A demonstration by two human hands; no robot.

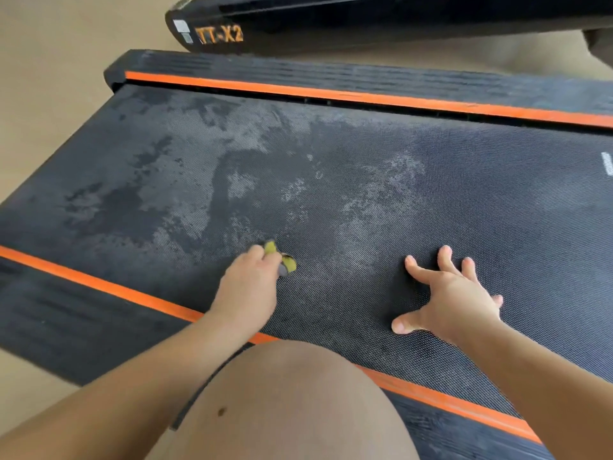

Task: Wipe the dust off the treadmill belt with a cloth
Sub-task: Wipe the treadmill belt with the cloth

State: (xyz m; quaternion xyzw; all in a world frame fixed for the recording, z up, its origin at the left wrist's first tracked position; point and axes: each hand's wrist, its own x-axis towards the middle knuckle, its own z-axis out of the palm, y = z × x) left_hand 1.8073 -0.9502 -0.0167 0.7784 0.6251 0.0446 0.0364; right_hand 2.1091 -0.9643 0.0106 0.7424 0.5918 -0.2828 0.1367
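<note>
Your left hand [252, 277] is curled tight round a bunched cloth [289, 265]. The fingers are folded under, so only two small bits of cloth show: a yellow fold past the knuckles and a yellow-and-grey lump at the fingertip side. The cloth sits down on the belt [365, 180], close to the belt's near edge, just beyond the near orange strip [99, 284]. The hand is a little blurred, so you cannot tell how many fingers pinch the cloth or how much of it is tucked into the palm.

Your right hand [454, 293] holds nothing. It lies flat on the belt with fingers straight and spread wide, thumb [403, 324] splayed toward you, well apart from the cloth hand.

Pale dust [185, 210] lies in patches over the belt's left and middle, with darker patches among it. Around your right hand the weave looks darker.

Your knee [292, 400] covers part of the near strip and the near rail [66, 320]. Both forearms run out of the bottom edge. The belt is cut off at the right, where a white mark [607, 164] is only half in view and unreadable. Beyond the far strip [331, 92] and far rail [298, 69], a black bar [331, 24] marked "TT-X2" is cut off at the top. It stands on a beige floor [49, 78].
</note>
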